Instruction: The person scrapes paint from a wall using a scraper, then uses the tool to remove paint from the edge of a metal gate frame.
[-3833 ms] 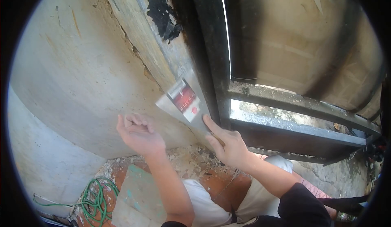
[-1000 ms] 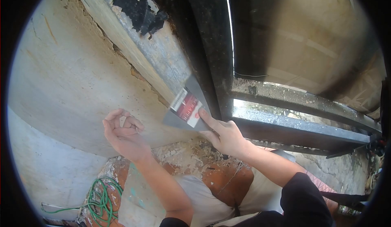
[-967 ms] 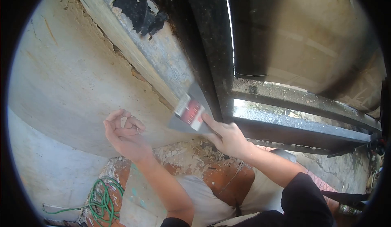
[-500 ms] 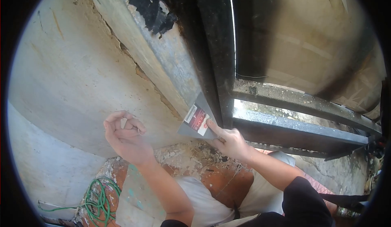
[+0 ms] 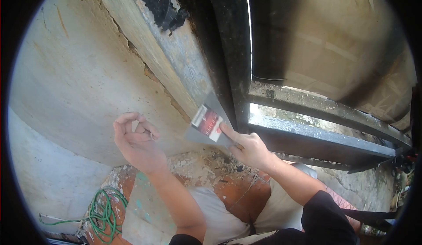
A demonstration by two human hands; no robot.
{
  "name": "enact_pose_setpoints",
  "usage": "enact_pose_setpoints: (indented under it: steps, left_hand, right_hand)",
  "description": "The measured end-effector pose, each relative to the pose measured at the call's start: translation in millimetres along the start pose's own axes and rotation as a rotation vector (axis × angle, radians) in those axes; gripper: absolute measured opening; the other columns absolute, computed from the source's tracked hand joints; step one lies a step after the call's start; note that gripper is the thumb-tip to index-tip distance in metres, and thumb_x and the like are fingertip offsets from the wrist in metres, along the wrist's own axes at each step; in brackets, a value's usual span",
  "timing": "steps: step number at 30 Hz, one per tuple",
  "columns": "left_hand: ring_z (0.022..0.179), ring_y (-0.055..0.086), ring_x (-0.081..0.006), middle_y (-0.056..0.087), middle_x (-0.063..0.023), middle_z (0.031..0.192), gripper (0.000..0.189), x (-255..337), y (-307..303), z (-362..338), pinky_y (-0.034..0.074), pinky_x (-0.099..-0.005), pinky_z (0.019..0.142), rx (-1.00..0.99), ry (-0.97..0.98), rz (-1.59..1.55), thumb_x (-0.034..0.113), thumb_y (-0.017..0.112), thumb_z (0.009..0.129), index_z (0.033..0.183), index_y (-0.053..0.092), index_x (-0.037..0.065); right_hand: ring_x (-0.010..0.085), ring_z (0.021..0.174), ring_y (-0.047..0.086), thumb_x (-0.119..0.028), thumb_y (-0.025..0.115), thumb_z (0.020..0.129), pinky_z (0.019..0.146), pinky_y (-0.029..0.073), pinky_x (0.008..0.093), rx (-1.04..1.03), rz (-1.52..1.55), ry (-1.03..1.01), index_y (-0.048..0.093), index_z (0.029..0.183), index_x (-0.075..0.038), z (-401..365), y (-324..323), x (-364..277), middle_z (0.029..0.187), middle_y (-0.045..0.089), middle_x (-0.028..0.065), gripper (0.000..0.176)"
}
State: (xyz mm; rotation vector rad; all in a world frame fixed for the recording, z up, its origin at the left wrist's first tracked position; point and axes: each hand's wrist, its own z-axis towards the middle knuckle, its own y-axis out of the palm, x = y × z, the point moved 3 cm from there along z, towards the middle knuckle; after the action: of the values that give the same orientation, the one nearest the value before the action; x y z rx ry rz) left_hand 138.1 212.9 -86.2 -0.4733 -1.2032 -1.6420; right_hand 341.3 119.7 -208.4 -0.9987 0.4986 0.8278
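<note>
My right hand (image 5: 252, 150) is closed round the handle of a scraper (image 5: 210, 123), with the index finger stretched along its blade. The wide metal blade bears a red and white label and is slightly blurred. Its edge is at the lower part of the worn door frame (image 5: 176, 54), which has patchy grey paint; whether it touches cannot be told. Black paint (image 5: 162, 8) remains higher on the frame, with ragged edges. My left hand (image 5: 138, 142) is raised in front of the pale wall (image 5: 83, 87), its fingers loosely curled and apart, with nothing visible in them.
Right of the frame stands a dark metal gate (image 5: 323, 142) with horizontal bars. Paint flakes litter the reddish floor (image 5: 246, 196) between my knees. A green hose or cord (image 5: 103, 214) lies coiled at lower left, beside a stained pale sheet (image 5: 147, 216).
The scraper and my right hand have shifted slightly up and left along the frame. My left hand stays almost in place. The view has moved a little.
</note>
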Motion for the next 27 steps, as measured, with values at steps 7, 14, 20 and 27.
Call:
enact_pose_setpoints:
  steps: [7,14,20,27]
  left_hand:
    - [0.061,0.050,-0.0180,0.054,-0.0089,0.088,0.043,-1,1,1,0.033,-0.0273,0.047,-0.054,-0.053,-0.103,0.039,0.041,0.102,0.094,0.060,0.001]
    - [0.061,0.049,-0.0176,0.055,-0.0087,0.088,0.043,1,-7,6,0.033,-0.0271,0.048,-0.068,-0.014,-0.100,0.040,0.041,0.102,0.094,0.060,0.002]
    - [0.060,0.047,-0.0173,0.053,-0.0078,0.086,0.043,9,-15,14,0.031,-0.0278,0.048,0.060,-0.007,-0.134,0.039,0.041,0.102,0.093,0.060,0.002]
    - [0.059,0.045,-0.0157,0.052,-0.0060,0.084,0.040,10,-37,19,0.031,-0.0277,0.050,0.160,-0.072,-0.163,0.040,0.043,0.100,0.089,0.057,0.005]
  right_hand:
    - [0.0343,0.071,0.070,0.001,0.066,0.077,0.064,0.057,0.0376,-0.029,0.002,-0.024,0.044,0.145,-0.011,6,-11,-6,0.089,0.071,0.0175,0.073]
    - [0.0323,0.065,0.068,-0.003,0.066,0.076,0.053,0.054,0.0405,0.208,-0.049,-0.112,0.045,0.145,-0.015,15,14,-4,0.086,0.069,0.0186,0.073]
    - [0.0339,0.063,0.067,-0.003,0.065,0.078,0.055,0.054,0.0415,0.201,0.013,-0.081,0.043,0.146,-0.012,-9,35,21,0.075,0.067,0.0178,0.072]
    - [0.0358,0.067,0.069,0.005,0.067,0.075,0.064,0.056,0.0410,0.176,0.038,0.078,0.043,0.146,-0.012,0,23,-2,0.080,0.069,0.0192,0.077]
